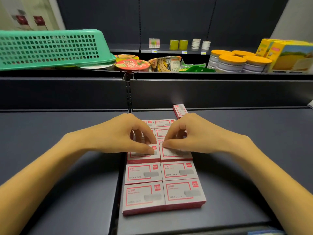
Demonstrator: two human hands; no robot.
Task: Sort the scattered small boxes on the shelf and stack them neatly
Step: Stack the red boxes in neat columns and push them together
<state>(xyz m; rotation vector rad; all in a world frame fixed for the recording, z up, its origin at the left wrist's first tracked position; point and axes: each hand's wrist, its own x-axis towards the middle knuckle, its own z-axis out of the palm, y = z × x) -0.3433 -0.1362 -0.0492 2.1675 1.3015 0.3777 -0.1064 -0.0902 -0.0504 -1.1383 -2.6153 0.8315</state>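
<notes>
1. Small boxes [162, 184] lie in two neat columns on the dark shelf [59, 167].
2. Labels read "deli", "1000" and "24/6".
3. Left hand [128, 133] and right hand [184, 133] each pinch a middle-row box.
4. One box [179, 110] lies apart behind.

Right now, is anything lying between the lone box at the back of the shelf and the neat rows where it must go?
Only the right hand itself. The lone red-and-white cardboard box lies just behind it, beyond the two-column grid of boxes.
</notes>
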